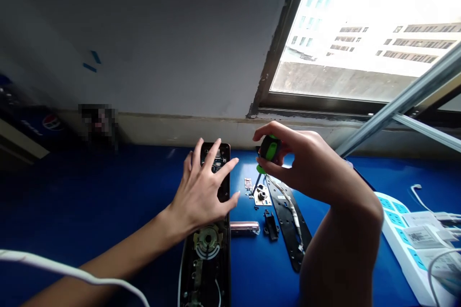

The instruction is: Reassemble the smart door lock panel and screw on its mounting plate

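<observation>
A: What lay nearest to the viewer?

B: A white cable point(90, 277) ran across the lower left. Beyond it, an elongated black housing point(209, 266) lay on the blue tabletop point(144, 192) with its interior exposed, its near end cut off by the bottom edge of the view. A round metal part point(208, 239) was seated inside it.

A: State the condition of the left hand.

B: The left hand point(203, 194) was spread over the upper section of the housing, fingers apart, gripping nothing. Whether the palm bore on the housing could not be determined.

A: Which items were located to the right?

B: A copper-coloured cylinder point(245, 228) lay at the housing's right edge. Next came a small black bracket point(271, 226), then a long black panel point(288, 232) with a white-wrapped cable point(293, 211) along it. A white power strip point(399, 244) with plugs inserted lay farther right. Beyond the bracket were a white board point(265, 199), small screws point(251, 195) and a small pink board point(248, 183).

A: And the right hand?

B: The right hand point(306, 163) was closed around the green-and-black handle of a screwdriver point(271, 147). The shaft was tilted downward, its tip near the screws; tip contact could not be confirmed.

A: What stood behind?

B: A wall point(180, 57), with a window point(360, 33) at upper right.
</observation>
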{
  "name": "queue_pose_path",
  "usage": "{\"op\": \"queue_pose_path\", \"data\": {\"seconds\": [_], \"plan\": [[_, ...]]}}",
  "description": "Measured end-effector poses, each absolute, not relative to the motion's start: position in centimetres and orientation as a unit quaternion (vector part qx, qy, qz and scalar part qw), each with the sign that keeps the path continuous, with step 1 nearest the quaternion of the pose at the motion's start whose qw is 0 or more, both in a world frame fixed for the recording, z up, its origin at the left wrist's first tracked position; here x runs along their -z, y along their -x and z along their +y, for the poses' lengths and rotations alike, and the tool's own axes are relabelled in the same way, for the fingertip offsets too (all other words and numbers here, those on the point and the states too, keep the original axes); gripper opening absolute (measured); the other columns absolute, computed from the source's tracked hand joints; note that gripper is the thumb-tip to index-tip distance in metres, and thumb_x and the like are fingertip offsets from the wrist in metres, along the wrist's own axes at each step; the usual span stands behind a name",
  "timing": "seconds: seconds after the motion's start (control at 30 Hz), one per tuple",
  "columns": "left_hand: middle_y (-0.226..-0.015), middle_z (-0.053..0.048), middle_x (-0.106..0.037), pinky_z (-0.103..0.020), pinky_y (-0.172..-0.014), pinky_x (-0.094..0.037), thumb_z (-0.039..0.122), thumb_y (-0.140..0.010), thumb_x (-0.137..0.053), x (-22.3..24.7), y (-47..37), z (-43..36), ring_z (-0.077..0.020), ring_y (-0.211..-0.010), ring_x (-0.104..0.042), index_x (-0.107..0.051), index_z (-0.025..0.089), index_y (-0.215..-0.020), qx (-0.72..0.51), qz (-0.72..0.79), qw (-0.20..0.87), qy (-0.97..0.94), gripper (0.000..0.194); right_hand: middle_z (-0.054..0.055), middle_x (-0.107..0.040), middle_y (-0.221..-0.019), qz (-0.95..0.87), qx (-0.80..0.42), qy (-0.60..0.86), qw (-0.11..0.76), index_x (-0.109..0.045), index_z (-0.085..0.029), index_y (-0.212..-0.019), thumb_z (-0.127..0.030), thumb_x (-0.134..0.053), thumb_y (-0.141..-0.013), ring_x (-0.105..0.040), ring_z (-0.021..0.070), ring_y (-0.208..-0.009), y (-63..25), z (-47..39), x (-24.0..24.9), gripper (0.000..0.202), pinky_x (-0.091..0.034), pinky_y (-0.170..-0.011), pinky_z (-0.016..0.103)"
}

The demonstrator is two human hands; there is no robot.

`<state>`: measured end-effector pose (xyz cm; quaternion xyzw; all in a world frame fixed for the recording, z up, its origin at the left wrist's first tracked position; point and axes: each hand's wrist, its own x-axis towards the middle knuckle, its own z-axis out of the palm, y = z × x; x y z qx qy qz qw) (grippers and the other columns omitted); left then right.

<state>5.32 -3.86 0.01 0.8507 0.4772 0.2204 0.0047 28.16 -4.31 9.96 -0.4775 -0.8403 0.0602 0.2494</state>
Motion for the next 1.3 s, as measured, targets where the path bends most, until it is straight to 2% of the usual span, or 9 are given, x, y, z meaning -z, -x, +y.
{"op": "queue_pose_path", "data": {"seconds": [0.1, 0.33, 0.5, 0.57, 0.67, 0.77, 0.9, 1.07, 1.3], "plan": [[-0.177, -0.011, -0.011, -0.083, -0.114, -0.031, 0.056, -0.087, -0.071, 0.5, -5.1, -4.3, -0.0569, -0.158, -0.003, -0.050, 0.034, -0.156, -0.229, 0.496, 0.020, -0.837, 0.075, 0.002, -0.073, -0.088, -0.848, -0.059, 0.465, 0.249, -0.062, -0.026, -0.121, -0.020, -0.073, -0.086, -0.068, 0.0144, -0.071, -27.6, -4.1, -9.8, 0.038, -0.053, -0.059, 0.023], [-0.172, -0.015, -0.024, -0.082, -0.113, -0.035, 0.075, -0.088, -0.062, 1.0, -3.9, -4.6, -0.0561, -0.157, -0.010, -0.036, 0.032, -0.164, -0.236, 0.521, 0.059, -0.818, 0.091, 0.004, -0.073, -0.088, -0.852, -0.066, 0.456, 0.248, -0.064, -0.024, -0.122, -0.020, -0.072, -0.088, -0.069, 0.0155, -0.070, -26.8, -3.8, -9.5, 0.035, -0.055, -0.057, 0.023], [-0.177, -0.015, 0.002, -0.079, -0.097, -0.052, 0.081, -0.089, -0.053, 1.2, -3.5, -4.8, -0.0605, -0.153, -0.019, -0.045, 0.027, -0.160, -0.227, 0.528, 0.083, -0.814, 0.089, 0.002, -0.073, -0.088, -0.845, -0.075, 0.468, 0.248, -0.063, -0.025, -0.119, -0.018, -0.072, -0.087, -0.067, 0.0134, -0.069, -26.4, -3.5, -9.5, 0.035, -0.052, -0.055, 0.021], [-0.177, -0.015, 0.005, -0.075, -0.092, -0.056, 0.081, -0.089, -0.054, 1.4, -3.5, -4.9, -0.0603, -0.150, -0.028, -0.044, 0.028, -0.160, -0.227, 0.530, 0.094, -0.812, 0.089, 0.002, -0.072, -0.087, -0.842, -0.080, 0.474, 0.246, -0.064, -0.025, -0.119, -0.018, -0.072, -0.087, -0.066, 0.0125, -0.067, -26.2, -3.4, -9.5, 0.034, -0.052, -0.055, 0.021], [-0.176, -0.015, 0.002, -0.070, -0.088, -0.061, 0.078, -0.091, -0.055, 1.6, -3.5, -5.0, -0.0565, -0.139, -0.047, -0.042, 0.028, -0.161, -0.229, 0.527, 0.109, -0.811, 0.087, 0.001, -0.071, -0.085, -0.842, -0.082, 0.474, 0.245, -0.064, -0.025, -0.118, -0.018, -0.071, -0.087, -0.065, 0.0122, -0.066, -26.0, -3.3, -9.5, 0.033, -0.051, -0.055, 0.021], [-0.176, -0.016, -0.001, -0.065, -0.086, -0.063, 0.076, -0.092, -0.055, 1.7, -3.5, -5.1, -0.0518, -0.129, -0.059, -0.042, 0.027, -0.160, -0.232, 0.528, 0.115, -0.809, 0.086, 0.002, -0.072, -0.087, -0.842, -0.077, 0.476, 0.242, -0.063, -0.024, -0.119, -0.018, -0.070, -0.087, -0.066, 0.0135, -0.069, -25.9, -3.2, -9.4, 0.033, -0.050, -0.056, 0.023], [-0.175, -0.017, -0.003, -0.064, -0.085, -0.064, 0.077, -0.093, -0.052, 1.7, -3.6, -5.4, -0.0500, -0.126, -0.062, -0.042, 0.028, -0.160, -0.232, 0.536, 0.104, -0.805, 0.084, 0.000, -0.071, -0.083, -0.845, -0.073, 0.472, 0.242, -0.063, -0.025, -0.119, -0.017, -0.070, -0.087, -0.062, 0.0117, -0.065, -25.6, -3.2, -9.3, 0.033, -0.049, -0.057, 0.023], [-0.171, -0.019, -0.019, -0.064, -0.089, -0.064, 0.078, -0.096, -0.043, 1.8, -4.0, -5.4, -0.0502, -0.133, -0.057, -0.040, 0.026, -0.162, -0.208, 0.551, 0.093, -0.803, 0.084, -0.001, -0.071, -0.085, -0.847, -0.066, 0.459, 0.259, -0.063, -0.026, -0.117, -0.020, -0.073, -0.088, -0.064, 0.0101, -0.067, -25.7, -3.5, -9.3, 0.031, -0.050, -0.058, 0.019], [-0.173, -0.018, -0.020, -0.061, -0.090, -0.065, 0.078, -0.096, -0.045, 1.5, -3.7, -5.0, -0.0461, -0.123, -0.067, -0.039, 0.024, -0.162, -0.204, 0.535, 0.097, -0.814, 0.085, -0.001, -0.072, -0.087, -0.846, -0.062, 0.463, 0.257, -0.062, -0.027, -0.119, -0.021, -0.074, -0.089, -0.064, 0.0095, -0.068, -25.9, -3.7, -9.3, 0.033, -0.050, -0.058, 0.017]]}}
